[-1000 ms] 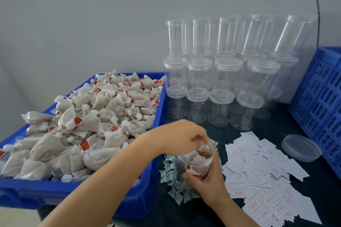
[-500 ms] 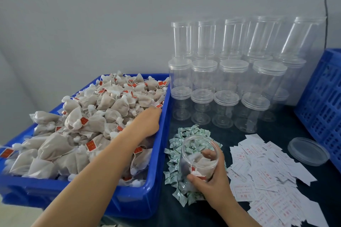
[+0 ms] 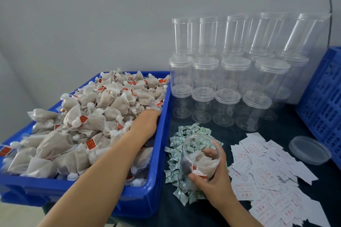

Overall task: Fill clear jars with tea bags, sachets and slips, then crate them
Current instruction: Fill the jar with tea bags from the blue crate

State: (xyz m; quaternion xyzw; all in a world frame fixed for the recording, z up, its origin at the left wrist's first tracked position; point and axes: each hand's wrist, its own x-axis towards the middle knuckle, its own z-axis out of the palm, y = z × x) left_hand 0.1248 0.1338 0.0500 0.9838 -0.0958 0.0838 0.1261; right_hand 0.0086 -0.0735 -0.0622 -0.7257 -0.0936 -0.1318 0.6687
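- At the table's near edge, my right hand (image 3: 215, 178) wraps the open jar (image 3: 201, 155), thumb across its lower wall and fingers round the far side; I tip its mouth toward the bin, I judge, to shorten each drop. A few tea bags lie inside.
- The jar hangs just above the green sachets (image 3: 181, 155), heaped between bin and slips.
- The white slips (image 3: 271, 177) spread toward the near right corner, within my right hand's reach.
- Its lid (image 3: 309, 150) lies apart by the blue crate (image 3: 324, 96) at the right edge.
- My left hand (image 3: 147, 123) digs into the tea bags (image 3: 103, 108) by the blue bin (image 3: 162, 134) wall; its grip is buried, so I cannot tell.
- The empty jars (image 3: 230, 83) stand stacked along the far edge, lidded.
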